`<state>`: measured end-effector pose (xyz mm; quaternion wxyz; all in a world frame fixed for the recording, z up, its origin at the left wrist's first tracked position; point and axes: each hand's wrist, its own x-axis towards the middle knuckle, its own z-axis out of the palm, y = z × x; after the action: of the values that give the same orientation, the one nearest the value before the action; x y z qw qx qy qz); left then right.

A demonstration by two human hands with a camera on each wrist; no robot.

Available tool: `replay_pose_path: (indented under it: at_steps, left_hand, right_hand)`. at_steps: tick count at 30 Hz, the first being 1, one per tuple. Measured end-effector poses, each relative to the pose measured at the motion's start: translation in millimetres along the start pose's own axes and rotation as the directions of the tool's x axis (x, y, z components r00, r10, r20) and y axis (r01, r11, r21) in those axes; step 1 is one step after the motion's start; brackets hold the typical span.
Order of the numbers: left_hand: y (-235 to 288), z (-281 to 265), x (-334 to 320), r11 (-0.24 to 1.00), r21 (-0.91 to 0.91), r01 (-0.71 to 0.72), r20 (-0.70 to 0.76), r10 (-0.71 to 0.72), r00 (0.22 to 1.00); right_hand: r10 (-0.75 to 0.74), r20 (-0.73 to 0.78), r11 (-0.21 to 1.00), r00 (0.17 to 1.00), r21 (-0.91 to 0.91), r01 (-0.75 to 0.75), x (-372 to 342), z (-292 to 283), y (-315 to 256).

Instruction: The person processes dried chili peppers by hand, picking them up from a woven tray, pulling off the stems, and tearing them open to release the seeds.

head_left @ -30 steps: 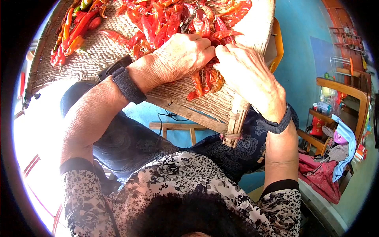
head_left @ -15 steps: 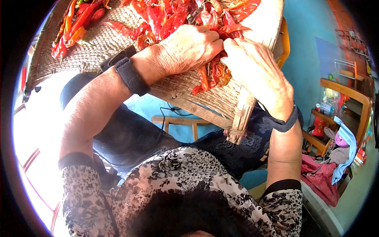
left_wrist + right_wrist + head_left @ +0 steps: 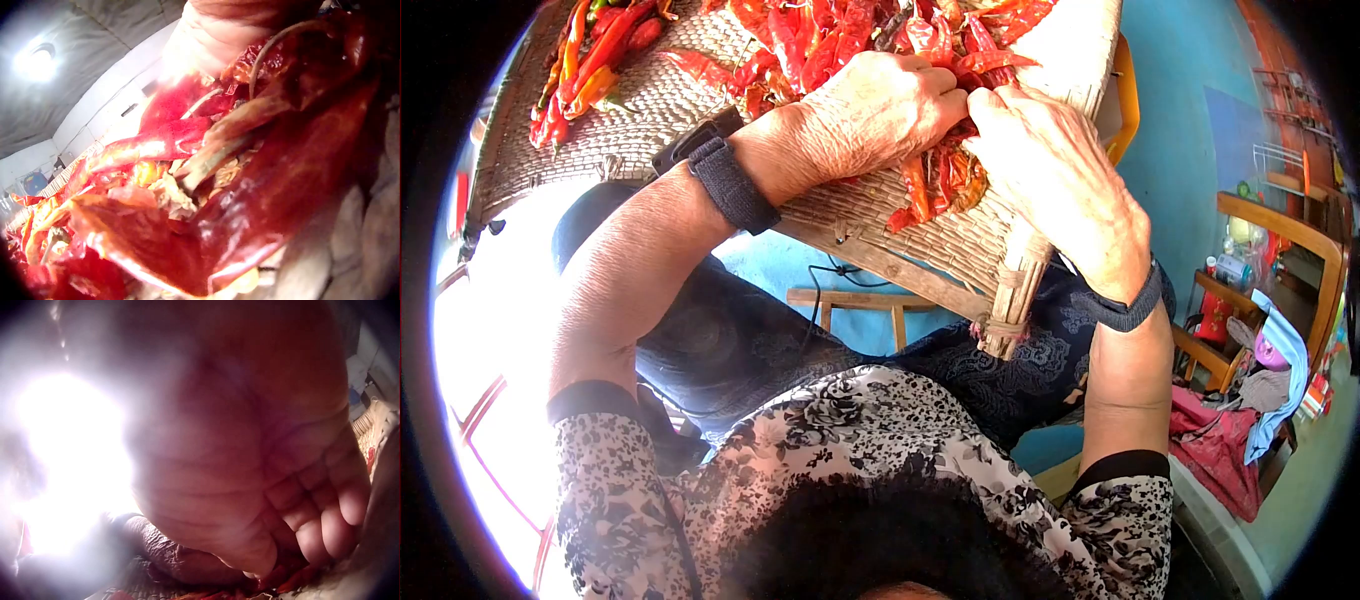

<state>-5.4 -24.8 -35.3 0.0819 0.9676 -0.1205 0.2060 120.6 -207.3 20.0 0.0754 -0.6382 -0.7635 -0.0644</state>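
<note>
Both hands meet at the near edge of a heap of dried red chili peppers [image 3: 825, 45]. My left hand [image 3: 890, 105], its back upward, has curled fingers against the right fingertips; its own fingertips are hidden in the head view. With thumb and bent fingers, my right hand [image 3: 1055, 165] pinches a red chili pepper [image 3: 284, 578], mostly covered by the hand. Just below the hands lies a small cluster of chili peppers [image 3: 940, 185]. Wrinkled red pods [image 3: 250, 206] with pale stems fill the left wrist view, beneath the left hand [image 3: 219, 37].
The chilies lie on a woven mat [image 3: 670, 115] with a wooden edge bar [image 3: 880, 262] and a bundled-stick corner [image 3: 1005, 310]. Fresher red, orange and green peppers [image 3: 605, 55] sit at far left. A wooden chair [image 3: 1280, 225] with cloths stands at right.
The camera view has shifted, so the mat and peppers sit slightly higher and further right. Both hands stay together at the same spot by the heap, with only small finger movements.
</note>
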Motion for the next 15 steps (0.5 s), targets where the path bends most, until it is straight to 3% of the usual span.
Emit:
replay_pose_path:
  at_steps: [15]
  left_hand:
    - [-0.7,0.0,-0.2,1.000,0.015,-0.021,-0.001,0.021,1.000]
  right_hand:
    - [-0.031,-0.036,1.000,0.999,0.003,0.031,-2.9,5.7,4.7]
